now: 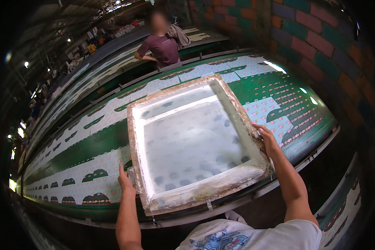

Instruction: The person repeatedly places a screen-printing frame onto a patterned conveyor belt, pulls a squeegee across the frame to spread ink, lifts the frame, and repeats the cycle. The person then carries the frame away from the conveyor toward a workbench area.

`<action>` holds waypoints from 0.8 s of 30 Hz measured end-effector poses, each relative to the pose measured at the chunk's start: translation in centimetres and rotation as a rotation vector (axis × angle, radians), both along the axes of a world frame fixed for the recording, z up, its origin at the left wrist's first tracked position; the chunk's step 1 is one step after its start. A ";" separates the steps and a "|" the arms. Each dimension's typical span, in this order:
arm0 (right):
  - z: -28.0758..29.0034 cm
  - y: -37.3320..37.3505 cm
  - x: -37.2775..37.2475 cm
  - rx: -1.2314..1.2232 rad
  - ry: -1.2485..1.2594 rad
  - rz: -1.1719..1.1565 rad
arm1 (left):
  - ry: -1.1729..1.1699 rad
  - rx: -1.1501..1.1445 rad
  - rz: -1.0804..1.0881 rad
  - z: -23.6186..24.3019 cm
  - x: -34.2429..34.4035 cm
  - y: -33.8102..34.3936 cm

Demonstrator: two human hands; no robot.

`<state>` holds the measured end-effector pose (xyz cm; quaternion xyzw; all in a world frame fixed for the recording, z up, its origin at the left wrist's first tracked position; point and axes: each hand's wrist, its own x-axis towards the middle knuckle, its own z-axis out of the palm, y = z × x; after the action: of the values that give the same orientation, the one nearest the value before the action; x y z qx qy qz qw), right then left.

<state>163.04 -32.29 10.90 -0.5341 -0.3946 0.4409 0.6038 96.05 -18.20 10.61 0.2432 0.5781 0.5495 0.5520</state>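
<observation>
Between my hands is a wooden screen-printing frame [204, 183], its paint worn and stained, with a pale translucent mesh [191, 141] stretched across it. Dark blotches show on or through the mesh. My left hand [126, 180] grips the frame's left side low down, beside a small metal fitting. My right hand [266, 138] is closed round the right side, higher up. The frame is tilted over the near part of a long green printing table [100, 139]. White fabric pieces [106, 175] with small pink flower prints lie on the table, partly hidden behind the frame.
A person in a maroon shirt [164, 49] stands across the table, beyond its far rail [133, 81]. Further long tables [91, 71] run behind. A multicoloured brick wall [312, 41] rises at the right. Another printed surface [341, 208] is at the lower right.
</observation>
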 end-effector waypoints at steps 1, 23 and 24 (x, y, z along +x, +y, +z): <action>-0.1 -0.6 2.1 0.002 0.017 -0.015 | 0.024 0.013 0.012 -0.5 1.8 -0.1; -2.5 -4.5 24.7 -0.018 0.069 -0.104 | 0.000 -0.015 -0.006 -4.0 23.6 -3.2; -2.2 -4.6 25.2 -0.017 0.073 -0.103 | -0.009 -0.011 -0.030 -3.3 24.8 -3.5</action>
<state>188.26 -36.89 8.68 -0.5424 -0.3406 0.4316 0.6352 120.80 -21.74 7.28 0.2467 0.5749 0.5390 0.5640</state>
